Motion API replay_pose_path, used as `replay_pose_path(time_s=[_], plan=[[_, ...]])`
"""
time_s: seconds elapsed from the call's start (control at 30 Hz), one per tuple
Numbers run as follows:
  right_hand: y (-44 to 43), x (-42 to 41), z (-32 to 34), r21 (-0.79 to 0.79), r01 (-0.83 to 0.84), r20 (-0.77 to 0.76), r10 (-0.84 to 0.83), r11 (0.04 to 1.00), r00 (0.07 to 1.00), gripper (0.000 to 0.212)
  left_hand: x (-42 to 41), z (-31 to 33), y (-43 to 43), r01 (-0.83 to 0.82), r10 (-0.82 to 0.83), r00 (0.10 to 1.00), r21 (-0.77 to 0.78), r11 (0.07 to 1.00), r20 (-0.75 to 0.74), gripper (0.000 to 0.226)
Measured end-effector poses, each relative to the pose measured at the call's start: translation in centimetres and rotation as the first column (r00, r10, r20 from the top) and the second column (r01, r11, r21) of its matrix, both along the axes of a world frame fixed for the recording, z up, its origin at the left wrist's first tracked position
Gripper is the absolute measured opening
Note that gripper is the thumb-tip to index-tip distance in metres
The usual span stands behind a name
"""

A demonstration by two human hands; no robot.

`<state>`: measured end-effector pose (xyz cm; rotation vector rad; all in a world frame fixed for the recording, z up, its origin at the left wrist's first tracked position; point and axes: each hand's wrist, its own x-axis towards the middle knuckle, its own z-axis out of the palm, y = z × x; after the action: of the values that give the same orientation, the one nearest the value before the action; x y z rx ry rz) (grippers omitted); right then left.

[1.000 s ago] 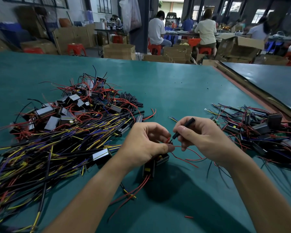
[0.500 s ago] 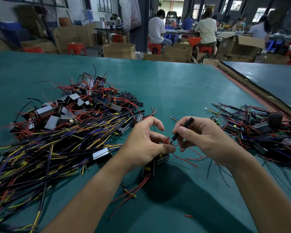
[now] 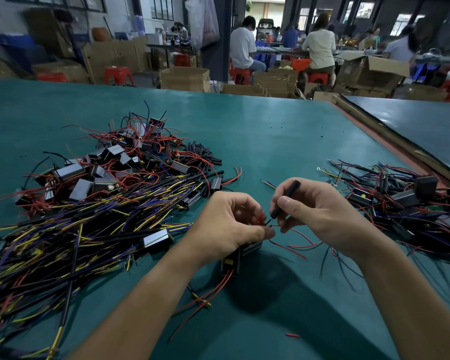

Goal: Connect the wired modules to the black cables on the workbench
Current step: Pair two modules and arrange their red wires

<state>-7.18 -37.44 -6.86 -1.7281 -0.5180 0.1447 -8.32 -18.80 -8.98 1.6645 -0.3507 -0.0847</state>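
My left hand (image 3: 226, 227) pinches a thin red wire (image 3: 291, 231) between thumb and fingertips, just above a black module (image 3: 231, 261) lying on the green bench. My right hand (image 3: 320, 211) grips a short black sleeve (image 3: 285, 198) slanted down toward that wire's end; the sleeve's lower tip meets the wire between my hands. More red wires trail from the module toward me.
A big heap of black cables with yellow and purple leads, plus loose modules (image 3: 73, 198), fills the left. Short black sleeves (image 3: 205, 157) lie behind it. Another pile of wired modules (image 3: 405, 203) sits at the right. A second table (image 3: 413, 131) borders the far right; people work in the background.
My left fingers spread for a moment and have curled back onto the red wire. The right hand with the sleeve has barely shifted.
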Motion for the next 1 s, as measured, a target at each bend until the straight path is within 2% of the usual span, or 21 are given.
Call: replay_pose_path(time_s=[0.27, 0.53, 0.73, 1.0], plan=[[0.47, 0.01, -0.07, -0.068, 0.032, 0.025, -0.031, 0.997, 0.999, 0.010, 0.05, -0.03, 0.07, 0.004, -0.003, 1.000, -0.019, 1.000, 0.007, 0.020], [0.36, 0.30, -0.28, -0.032, 0.129, 0.055, -0.127, 0.991, 0.990, 0.006, 0.18, -0.15, 0.22, 0.009, -0.009, 1.000, 0.063, 0.998, 0.005, 0.024], [0.51, 0.28, -0.27, -0.011, 0.149, 0.123, -0.147, 0.989, 0.981, 0.006, 0.32, -0.33, 0.19, -0.064, 0.066, 0.998, 0.077, 0.995, -0.018, 0.024], [0.63, 0.18, -0.75, -0.187, 0.148, 0.247, -0.100, 0.971, 0.964, 0.015, 0.47, -0.71, -0.04, -0.126, 0.128, 0.991, 0.074, 0.989, -0.029, 0.031]])
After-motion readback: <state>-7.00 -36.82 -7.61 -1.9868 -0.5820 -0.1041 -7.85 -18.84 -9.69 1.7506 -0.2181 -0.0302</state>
